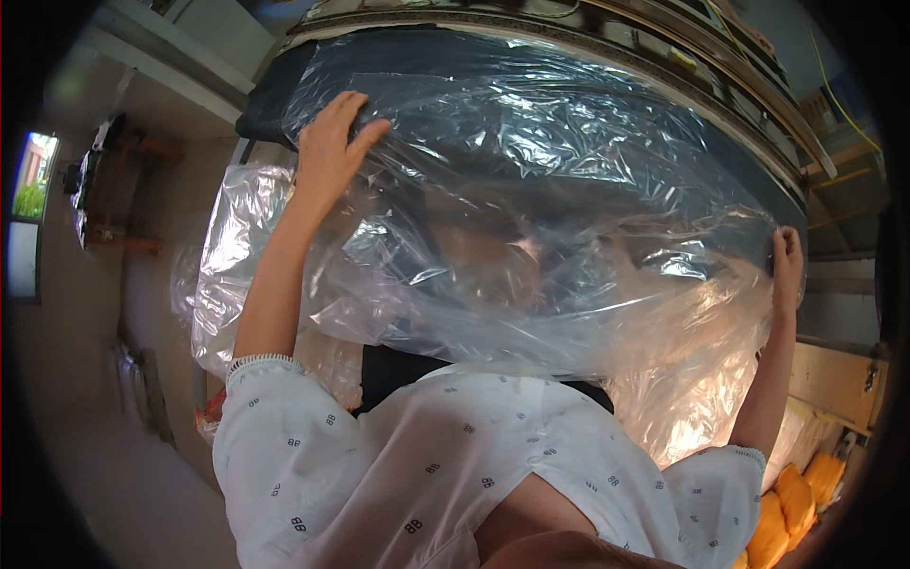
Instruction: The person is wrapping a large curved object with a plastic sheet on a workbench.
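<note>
The left hand (334, 142) lay in the upper left of the frame, palm down and fingers spread flat, pressing on a large clear plastic sheet (531, 247) where it covered the corner of a dark, flat-topped bulky object (284, 85). Its grip was open: nothing was pinched between the fingers, which only rested on the film. The right hand (786, 261) sat at the right edge of the frame, near mid-height, its grip closed into a fist around the gathered edge of the same sheet.

The plastic sheet stretched between the two hands, filling the middle of the picture. It was crinkled and shiny, draped over the dark object in the upper half and hanging loose in folds toward the person's chest in the lower half. Through it, dark and tan shapes showed dimly, too blurred to name.

The person wore a white short-sleeved shirt (427, 474) with small dark marks, filling the lower middle of the frame, both forearms rising from it toward the sheet.

At the lower right corner lay some yellow-orange padded pieces (791, 512), just below a pale wooden panel (834, 379). At the far left stood a small wooden stand (118, 190) with something shiny on it, beside a window (33, 175) showing green outside.
</note>
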